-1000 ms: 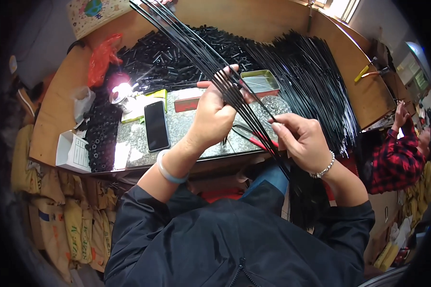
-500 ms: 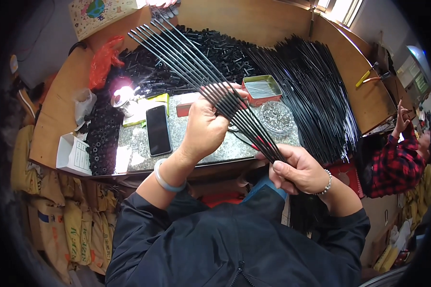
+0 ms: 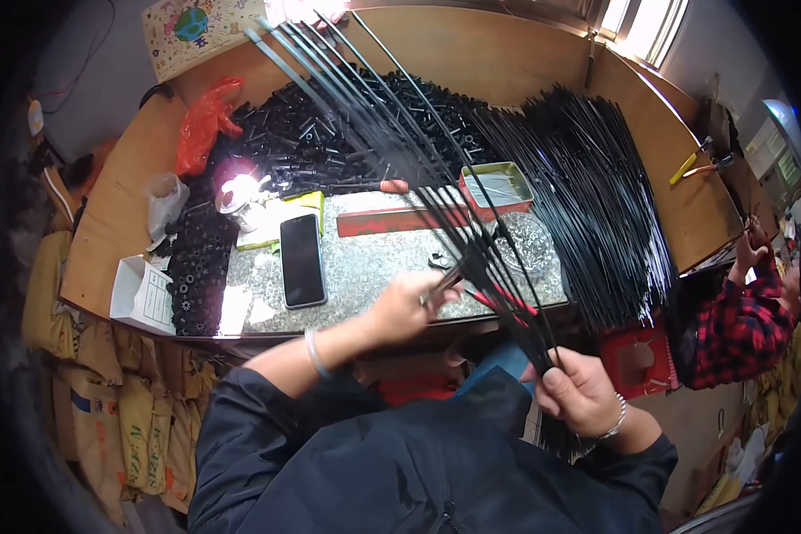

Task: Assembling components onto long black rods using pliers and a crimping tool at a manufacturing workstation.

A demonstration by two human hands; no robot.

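Right hand (image 3: 583, 392), fingers clamped around fanned black rods (image 3: 392, 133); left hand (image 3: 409, 307), fingers pinched on a red-handled tool (image 3: 498, 298) above the bench (image 3: 374, 267).

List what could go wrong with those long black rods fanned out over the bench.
1. The right hand grips the black rods only at their lower ends, so the fan may slip or splay.
2. Their far tips sweep above the heap of small black parts and could knock some off.
3. The left hand works near the phone; a dropped rod might hit it.
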